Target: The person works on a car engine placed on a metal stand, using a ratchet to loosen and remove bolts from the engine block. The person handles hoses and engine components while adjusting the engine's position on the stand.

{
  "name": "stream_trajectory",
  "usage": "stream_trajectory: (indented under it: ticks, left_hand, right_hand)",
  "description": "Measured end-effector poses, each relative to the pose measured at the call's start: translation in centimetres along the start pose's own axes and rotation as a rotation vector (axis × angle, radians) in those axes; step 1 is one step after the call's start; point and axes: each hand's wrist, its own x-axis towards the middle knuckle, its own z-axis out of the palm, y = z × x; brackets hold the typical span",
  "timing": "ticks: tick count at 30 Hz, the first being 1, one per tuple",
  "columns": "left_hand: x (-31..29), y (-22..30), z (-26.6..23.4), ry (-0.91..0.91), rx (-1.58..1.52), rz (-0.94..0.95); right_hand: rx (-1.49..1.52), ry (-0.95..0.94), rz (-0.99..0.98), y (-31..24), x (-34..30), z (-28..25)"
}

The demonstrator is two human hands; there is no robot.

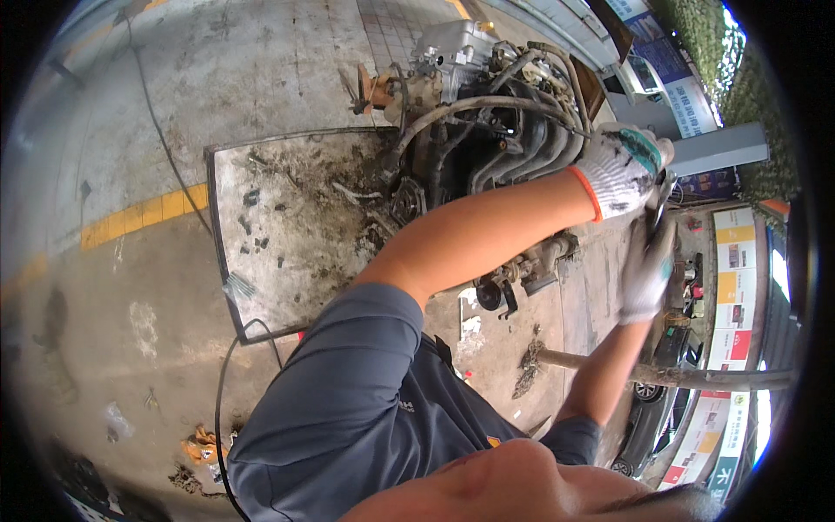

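White knit gloves with green-grey patches cover both hands. My left hand (pixel 624 167), with an orange cuff, is stretched out beyond the engine (pixel 487 113), its fingers curled closed. What they hold is hidden. My right hand (pixel 648 271) is raised just below it and smeared by motion. It is closed around a slim dark metal tool (pixel 663 198), whose upper end reaches the left hand's fingers. The tool's exact kind does not show. The greasy engine, with black curved intake pipes and a silver cover, lies partly behind my left forearm.
A dirty metal-topped table (pixel 287 187) with a dark rim carries the engine and black grime. A dark cable (pixel 224 391) hangs by its near corner. A grey beam (pixel 722 150) stands past my left hand. A pole (pixel 670 376) and parked car (pixel 648 426) are at right.
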Motion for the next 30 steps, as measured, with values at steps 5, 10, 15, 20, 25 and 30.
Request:
stream_trajectory:
  ticks: [5, 10, 15, 20, 25, 30]
  left_hand:
    - [-0.9, 1.2, 1.3, 0.070, 0.053, 0.021]
    - [0.0, 0.3, -2.3, -0.091, 0.119, -0.069]
    - [0.8, 0.0, -0.2, -0.056, 0.081, -0.051]
    - [-0.1, 0.4, 0.2, -0.030, 0.014, -0.015]
    - [0.3, -0.9, -0.3, -0.079, 0.003, -0.028]
    - [0.1, -0.6, 0.0, -0.110, -0.059, -0.020]
  right_hand:
    - [0.226, -0.192, -0.147, 6.7, 8.2, -3.4]
    - [0.175, 0.129, 0.170, -2.3, -1.1, 2.2]
    - [0.273, -0.167, 0.149, 5.3, 3.8, -1.1]
    - [0.529, -0.421, -0.087, 7.7, 10.7, -5.2]
    - [0.812, -0.302, -0.046, 10.8, 8.2, 0.2]
    - [0.902, -0.063, 0.093, 9.3, 5.0, 1.2]
